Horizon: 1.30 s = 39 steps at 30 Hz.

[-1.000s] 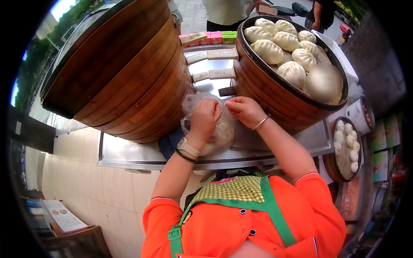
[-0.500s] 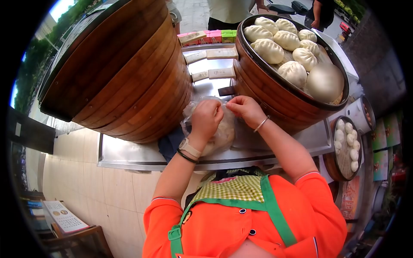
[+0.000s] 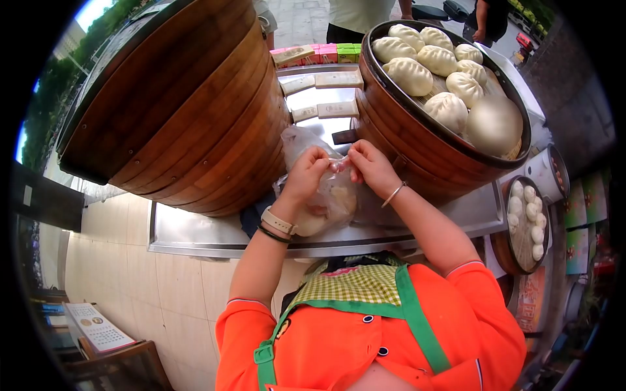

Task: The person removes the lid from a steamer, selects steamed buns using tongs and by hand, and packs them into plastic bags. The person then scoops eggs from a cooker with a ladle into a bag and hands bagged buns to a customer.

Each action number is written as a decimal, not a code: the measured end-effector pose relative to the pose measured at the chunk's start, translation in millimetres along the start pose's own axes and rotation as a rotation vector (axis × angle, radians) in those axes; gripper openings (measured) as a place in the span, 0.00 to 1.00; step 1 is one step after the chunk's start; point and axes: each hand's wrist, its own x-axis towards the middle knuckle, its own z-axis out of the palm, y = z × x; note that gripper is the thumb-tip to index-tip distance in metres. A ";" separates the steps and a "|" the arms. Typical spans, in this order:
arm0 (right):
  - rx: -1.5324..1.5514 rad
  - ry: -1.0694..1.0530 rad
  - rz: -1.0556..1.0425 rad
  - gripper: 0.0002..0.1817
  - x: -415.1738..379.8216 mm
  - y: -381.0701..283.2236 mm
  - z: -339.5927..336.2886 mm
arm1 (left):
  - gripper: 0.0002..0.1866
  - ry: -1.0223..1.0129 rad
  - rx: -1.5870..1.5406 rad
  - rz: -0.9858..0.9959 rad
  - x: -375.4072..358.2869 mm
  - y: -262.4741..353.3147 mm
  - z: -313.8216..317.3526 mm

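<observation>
A clear plastic bag [image 3: 334, 199] with pale buns inside rests on the metal counter, between the two steamer stacks. My left hand [image 3: 309, 174], with a pale watch at its wrist, pinches the gathered top of the bag. Close beside it, my right hand [image 3: 373, 168], with a thin bangle, grips the other side of the twisted plastic. A loose flap of the bag stands up behind my left hand. The fingers hide part of the bag's neck.
A tall bamboo steamer stack [image 3: 189, 124] rises at left. The right steamer [image 3: 411, 153] holds several steamed buns [image 3: 437, 60], one blurred. Labelled blocks [image 3: 338, 79] lie between them on the metal counter [image 3: 195, 228]. A smaller bun tray [image 3: 521, 251] is at far right; people stand beyond.
My hands have drawn the bag's neck into a tight twist, and my left hand has shifted slightly left and down. A flap of plastic now shows upright behind it.
</observation>
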 end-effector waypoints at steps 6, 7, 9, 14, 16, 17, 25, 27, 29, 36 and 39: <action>0.290 -0.060 -0.001 0.08 5.8 17.6 0.9 | 0.03 -0.041 -0.379 -0.105 -1.6 -10.2 -10.2; 0.381 -0.085 0.009 0.08 5.3 19.7 1.5 | 0.02 -0.037 -0.475 -0.085 -2.2 -11.2 -10.9; 0.457 -0.106 0.034 0.08 3.3 18.8 0.8 | 0.02 -0.016 -0.469 -0.096 -0.6 -12.9 -12.3; 0.612 -0.154 0.031 0.06 3.1 27.0 -2.7 | 0.03 0.019 -0.534 -0.064 -2.7 -17.4 -8.4; 0.689 -0.143 0.028 0.06 3.1 30.4 -1.6 | 0.05 0.069 -0.644 -0.024 -4.2 -14.9 -3.7; 0.688 -0.143 0.027 0.06 1.7 26.1 0.7 | 0.05 0.068 -0.643 -0.023 -4.4 -12.0 -3.6; -0.495 0.109 -0.237 0.09 6.2 3.0 4.6 | 0.15 0.644 1.178 0.655 9.8 32.7 -0.1; -0.387 0.020 -0.078 0.09 2.1 -13.2 1.7 | 0.14 0.420 1.032 0.503 13.4 34.0 -16.4; -0.277 -0.058 0.071 0.10 3.3 -22.5 0.5 | 0.12 0.347 0.707 0.026 14.9 39.4 -22.0; -0.513 -0.168 -0.347 0.09 17.5 -36.1 7.6 | 0.16 0.015 0.177 0.009 6.6 36.7 0.8; -0.402 -0.057 -0.430 0.10 19.7 -44.3 15.9 | 0.17 -0.015 0.000 -0.006 9.7 43.9 0.2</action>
